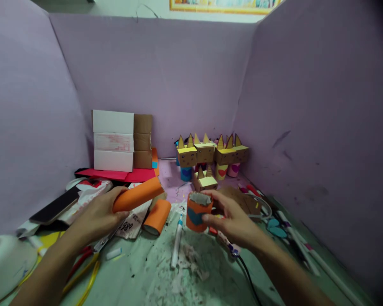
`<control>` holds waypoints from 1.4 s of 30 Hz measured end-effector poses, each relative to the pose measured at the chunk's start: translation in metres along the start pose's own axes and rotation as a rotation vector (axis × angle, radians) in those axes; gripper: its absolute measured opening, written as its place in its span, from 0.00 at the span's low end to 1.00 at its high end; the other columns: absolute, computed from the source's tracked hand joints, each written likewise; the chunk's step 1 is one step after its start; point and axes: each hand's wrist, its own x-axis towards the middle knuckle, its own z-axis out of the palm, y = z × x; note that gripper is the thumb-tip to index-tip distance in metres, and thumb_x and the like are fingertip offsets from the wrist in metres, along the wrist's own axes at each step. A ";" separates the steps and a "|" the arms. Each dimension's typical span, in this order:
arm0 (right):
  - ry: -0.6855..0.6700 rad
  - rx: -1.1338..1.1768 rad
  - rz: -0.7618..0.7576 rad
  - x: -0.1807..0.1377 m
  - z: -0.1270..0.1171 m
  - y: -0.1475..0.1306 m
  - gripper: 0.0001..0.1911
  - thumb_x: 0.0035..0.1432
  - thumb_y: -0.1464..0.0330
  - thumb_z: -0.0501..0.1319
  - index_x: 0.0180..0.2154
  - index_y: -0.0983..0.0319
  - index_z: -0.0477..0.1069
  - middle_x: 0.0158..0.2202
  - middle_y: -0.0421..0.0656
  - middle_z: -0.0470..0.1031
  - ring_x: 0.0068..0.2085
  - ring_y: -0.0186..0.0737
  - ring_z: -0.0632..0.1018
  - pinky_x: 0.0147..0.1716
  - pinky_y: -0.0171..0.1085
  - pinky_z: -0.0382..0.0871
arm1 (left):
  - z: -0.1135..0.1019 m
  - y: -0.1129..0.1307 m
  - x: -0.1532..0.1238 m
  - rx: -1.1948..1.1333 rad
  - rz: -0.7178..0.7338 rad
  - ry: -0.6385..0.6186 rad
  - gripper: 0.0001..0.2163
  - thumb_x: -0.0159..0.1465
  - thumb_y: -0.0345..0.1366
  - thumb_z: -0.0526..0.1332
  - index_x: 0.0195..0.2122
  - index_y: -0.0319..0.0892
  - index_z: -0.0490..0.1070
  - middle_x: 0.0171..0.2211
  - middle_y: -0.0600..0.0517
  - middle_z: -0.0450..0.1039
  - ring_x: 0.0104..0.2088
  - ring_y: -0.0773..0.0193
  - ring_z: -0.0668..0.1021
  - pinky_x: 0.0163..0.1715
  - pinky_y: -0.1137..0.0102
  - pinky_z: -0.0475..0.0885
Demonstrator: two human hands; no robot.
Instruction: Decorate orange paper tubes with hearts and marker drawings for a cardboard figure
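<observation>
My left hand [115, 210] is wrapped round a long orange paper tube [139, 194], which it holds tilted above the table. In my right hand [228, 214] is a short orange paper cup [199, 212] with a blue heart on its side and grey stuffing showing at the top; thumb and fingers grip its right side. Another orange paper tube [157, 216] lies on its side between the hands. Below the cup, a white marker [177, 241] rests on the green table. Behind stands a cardboard head [205, 182] with two pointed ears.
Several cardboard cat-like figures [187, 156] stand at the back right. At the back left a folded cardboard box [113, 140] leans on the purple wall [153, 68]. A white bowl [6, 263], scissors [83, 259] and a dark phone-like slab [55, 205] lie left. A glue gun [230, 246] with its cord sits right.
</observation>
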 end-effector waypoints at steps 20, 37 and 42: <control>0.144 0.044 0.115 -0.030 0.036 0.029 0.30 0.38 0.69 0.71 0.44 0.58 0.65 0.41 0.42 0.75 0.43 0.46 0.76 0.45 0.45 0.70 | -0.002 0.070 -0.017 -0.217 0.225 -0.101 0.26 0.50 0.37 0.63 0.53 0.48 0.70 0.47 0.54 0.76 0.43 0.54 0.76 0.47 0.64 0.67; -0.159 0.071 -0.142 -0.034 0.028 0.038 0.40 0.44 0.82 0.62 0.57 0.57 0.50 0.40 0.41 0.67 0.31 0.32 0.72 0.28 0.31 0.68 | -0.008 0.074 -0.024 -0.292 0.257 -0.185 0.22 0.51 0.33 0.61 0.49 0.45 0.72 0.38 0.52 0.78 0.40 0.53 0.78 0.44 0.63 0.71; -0.095 0.217 -0.085 -0.031 0.022 0.041 0.47 0.41 0.80 0.66 0.59 0.54 0.48 0.45 0.42 0.64 0.34 0.33 0.74 0.31 0.33 0.70 | -0.006 0.072 -0.025 -0.362 0.266 -0.281 0.22 0.54 0.33 0.60 0.53 0.44 0.69 0.45 0.48 0.78 0.47 0.51 0.78 0.47 0.61 0.70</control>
